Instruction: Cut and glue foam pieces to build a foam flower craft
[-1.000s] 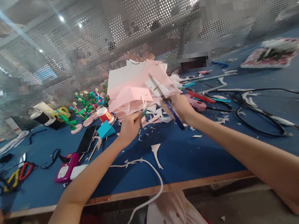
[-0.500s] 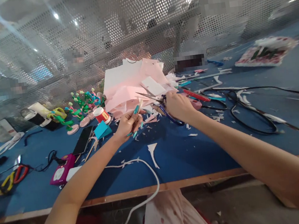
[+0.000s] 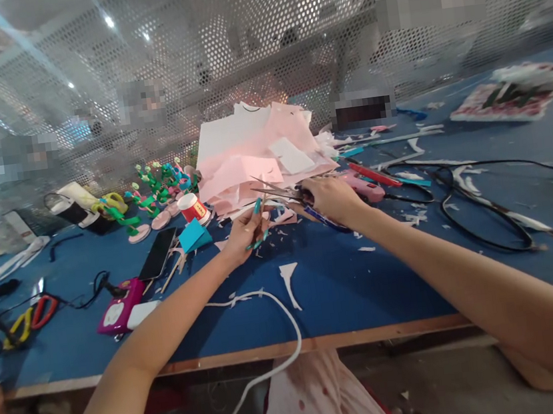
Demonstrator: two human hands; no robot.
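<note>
My right hand (image 3: pixel 330 197) is closed on scissors (image 3: pixel 277 192) with dark blue handles. Their blades stand apart and point left, above the paper scraps. My left hand (image 3: pixel 248 230), with turquoise nails, pinches a small, thin, pale piece (image 3: pixel 263 192) near the blade tips. What that piece is made of is too small to tell. Whether the blades touch it is also unclear. Behind both hands lies a heap of pink and white foam or paper sheets (image 3: pixel 239 171), with a small white rectangle (image 3: pixel 291 155) on top.
Left of my hands are a red-and-white cup (image 3: pixel 193 208), a turquoise paper (image 3: pixel 194 236), a phone (image 3: pixel 158 255), a purple power socket (image 3: pixel 121 306) and several green craft figures (image 3: pixel 151 192). On the right lie a red-handled tool (image 3: pixel 374 174) and black cable (image 3: pixel 448 209). A white cable (image 3: pixel 290 319) crosses the front edge.
The scene has shifted slightly right in view. The scissor blades are spread wider than before. My left hand keeps its pinch on the small pale piece, now more upright.
</note>
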